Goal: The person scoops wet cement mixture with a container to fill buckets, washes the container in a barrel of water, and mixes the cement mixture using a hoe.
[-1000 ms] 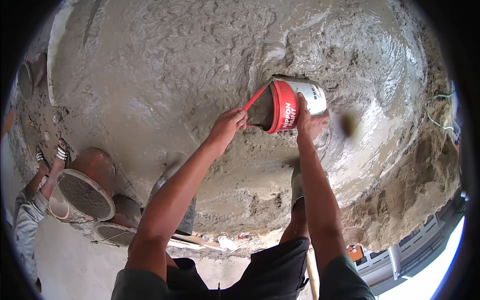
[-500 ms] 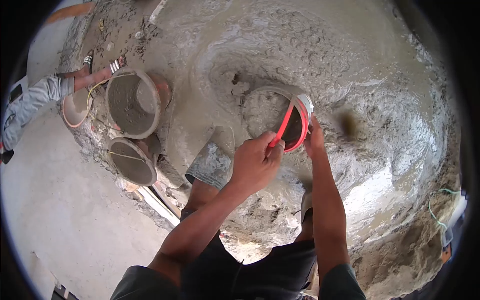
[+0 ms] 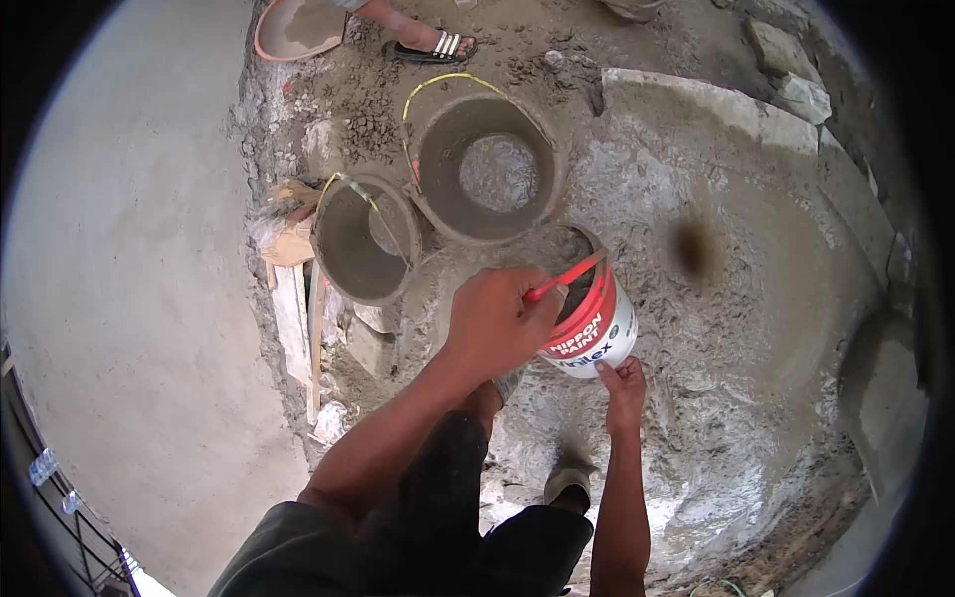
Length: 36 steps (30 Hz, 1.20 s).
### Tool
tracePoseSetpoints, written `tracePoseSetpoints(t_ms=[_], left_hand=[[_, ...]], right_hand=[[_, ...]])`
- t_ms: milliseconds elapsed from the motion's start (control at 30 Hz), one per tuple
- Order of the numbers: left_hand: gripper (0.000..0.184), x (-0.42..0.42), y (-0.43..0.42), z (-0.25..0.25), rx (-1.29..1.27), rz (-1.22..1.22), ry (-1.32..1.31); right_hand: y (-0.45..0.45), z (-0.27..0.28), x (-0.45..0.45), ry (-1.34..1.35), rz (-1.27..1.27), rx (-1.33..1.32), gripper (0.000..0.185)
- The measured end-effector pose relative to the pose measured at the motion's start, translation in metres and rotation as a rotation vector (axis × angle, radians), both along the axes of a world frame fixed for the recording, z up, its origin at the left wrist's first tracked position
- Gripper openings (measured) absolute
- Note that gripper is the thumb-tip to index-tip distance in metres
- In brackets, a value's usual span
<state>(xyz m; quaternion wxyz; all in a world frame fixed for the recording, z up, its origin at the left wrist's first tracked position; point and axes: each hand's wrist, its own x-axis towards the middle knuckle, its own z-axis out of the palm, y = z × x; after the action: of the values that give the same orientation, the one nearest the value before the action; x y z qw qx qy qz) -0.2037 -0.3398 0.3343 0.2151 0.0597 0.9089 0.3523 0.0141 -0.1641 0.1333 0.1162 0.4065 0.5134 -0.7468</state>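
A white and red paint bucket (image 3: 602, 333), lettered NIPPON PAINT, hangs tilted in front of me above wet grey mortar (image 3: 731, 298). My left hand (image 3: 502, 316) is closed round its red handle (image 3: 567, 274) at the rim. Low on the bucket's side, the fingers of my right hand (image 3: 624, 383) grip the bottom edge. Grey material shows inside the bucket, partly hidden by the handle and my left hand. Just beyond it stands a large mortar-coated bucket (image 3: 433, 189) with a yellow handle, its bottom wet. A smaller bucket (image 3: 328, 244) stands to its left.
Another person's sandalled foot (image 3: 438, 45) is at the top, near a shallow orange-rimmed pan (image 3: 274, 45). Concrete slabs (image 3: 711, 99) edge the mortar at the far side. Wooden strips (image 3: 290, 323) lie along the smooth grey floor (image 3: 149, 249) on the left.
My view has turned left towards the standing buckets. The paint bucket has come up out of the mortar and over beside them. My right hand has shifted from near its rim to its bottom edge.
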Motion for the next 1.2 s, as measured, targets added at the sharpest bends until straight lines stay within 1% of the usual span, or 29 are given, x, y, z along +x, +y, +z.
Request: tracePoseSetpoints(t_ms=[33, 100, 167, 267, 300, 333, 367, 433, 500, 533, 567, 600, 633, 700, 733, 800, 833, 867, 900, 967, 1000, 1033, 1067, 1100, 1133, 1167, 1200], left_hand=[[0.025, -0.014, -0.007, -0.001, -0.025, 0.039, -0.01], [0.024, -0.038, -0.017, -0.003, -0.082, 0.097, -0.042], [0.024, -0.062, -0.027, -0.011, -0.148, 0.13, -0.084], [0.025, -0.086, -0.037, -0.028, -0.172, 0.132, -0.035], [0.026, -0.091, -0.039, -0.033, -0.145, 0.174, -0.055], [0.027, -0.101, -0.044, -0.039, -0.118, 0.214, -0.061], [0.029, -0.11, -0.049, -0.044, -0.096, 0.25, -0.071], [0.033, -0.124, -0.066, -0.062, -0.134, 0.295, -0.048], [0.035, -0.133, -0.086, -0.087, 0.058, 0.321, -0.007], [0.033, -0.138, -0.09, -0.096, 0.018, 0.366, -0.02], [0.032, -0.142, -0.093, -0.103, -0.024, 0.41, -0.028], [0.031, -0.148, -0.097, -0.109, 0.066, 0.478, -0.062], [0.029, -0.15, -0.103, -0.114, 0.146, 0.549, -0.106], [0.027, -0.156, -0.11, -0.13, 0.288, 0.676, -0.234], [0.025, -0.156, -0.118, -0.137, 0.336, 0.734, -0.316], [0.021, -0.147, -0.147, -0.151, -0.124, 0.34, -0.073], [0.018, -0.132, -0.162, -0.15, -0.218, 0.114, 0.219], [0.016, -0.109, -0.166, -0.139, -0.301, -0.123, 0.508], [0.015, -0.087, -0.155, -0.126, -0.215, -0.123, 0.528], [0.024, -0.043, -0.13, -0.097, -0.046, -0.13, 0.563], [0.026, -0.027, -0.125, -0.096, 0.201, -0.036, 0.434], [0.024, -0.023, -0.119, -0.106, 0.342, 0.098, 0.29], [0.023, -0.018, -0.113, -0.115, 0.487, 0.249, 0.163], [0.021, -0.019, -0.11, -0.142, 0.522, 0.449, 0.016], [0.022, -0.009, -0.105, -0.156, 0.546, 0.658, -0.134], [0.025, 0.011, -0.071, -0.133, 0.563, 0.656, -0.28], [0.029, 0.036, -0.027, -0.11, 0.582, 0.654, -0.427]], right_hand=[[-0.022, 0.0, -0.016, -0.014, -0.163, -0.119, 0.022], [-0.047, 0.046, -0.07, -0.14, -0.052, -0.03, 0.023], [-0.06, 0.066, -0.096, -0.112, -0.09, 0.028, 0.023], [-0.076, 0.096, -0.117, -0.099, -0.117, 0.057, 0.023], [-0.079, 0.104, -0.128, -0.08, -0.122, 0.065, 0.023], [-0.085, 0.111, -0.141, -0.029, -0.187, 0.076, 0.024], [-0.087, 0.114, -0.153, -0.035, -0.153, 0.134, 0.025], [-0.092, 0.117, -0.176, -0.055, -0.099, 0.246, 0.026], [-0.088, 0.148, -0.208, -0.042, 0.023, 0.342, 0.027], [-0.086, 0.157, -0.224, -0.032, 0.074, 0.394, 0.028], [-0.089, 0.153, -0.234, 0.05, 0.119, 0.515, 0.028], [-0.096, 0.148, -0.239, 0.12, 0.173, 0.627, 0.027], [-0.105, 0.147, -0.251, 0.16, 0.174, 0.616, 0.026], [-0.124, 0.151, -0.273, 0.181, 0.431, 0.763, 0.024], [-0.139, 0.146, -0.28, 0.246, 0.566, 0.905, 0.02], [-0.16, 0.157, -0.281, 0.376, 0.671, 1.186, 0.021], [-0.167, 0.162, -0.276, 0.45, 0.722, 1.32, 0.022], [-0.169, 0.172, -0.269, 0.476, 0.743, 1.316, 0.022], [-0.165, 0.186, -0.258, 0.501, 0.769, 1.317, 0.023], [-0.156, 0.19, -0.237, 0.552, 0.837, 1.328, 0.024], [-0.151, 0.185, -0.226, 0.575, 0.87, 1.337, 0.024], [-0.146, 0.182, -0.218, 0.603, 0.897, 1.351, 0.025], [-0.132, 0.177, -0.207, 0.594, 0.796, 1.311, 0.023], [-0.113, 0.169, -0.187, 0.588, 0.706, 1.263, 0.022], [-0.086, 0.168, -0.162, 0.532, 0.642, 1.189, 0.019], [-0.056, 0.164, -0.133, 0.478, 0.582, 1.109, 0.017], [-0.039, 0.146, -0.098, 0.426, 0.368, 1.019, 0.016]])
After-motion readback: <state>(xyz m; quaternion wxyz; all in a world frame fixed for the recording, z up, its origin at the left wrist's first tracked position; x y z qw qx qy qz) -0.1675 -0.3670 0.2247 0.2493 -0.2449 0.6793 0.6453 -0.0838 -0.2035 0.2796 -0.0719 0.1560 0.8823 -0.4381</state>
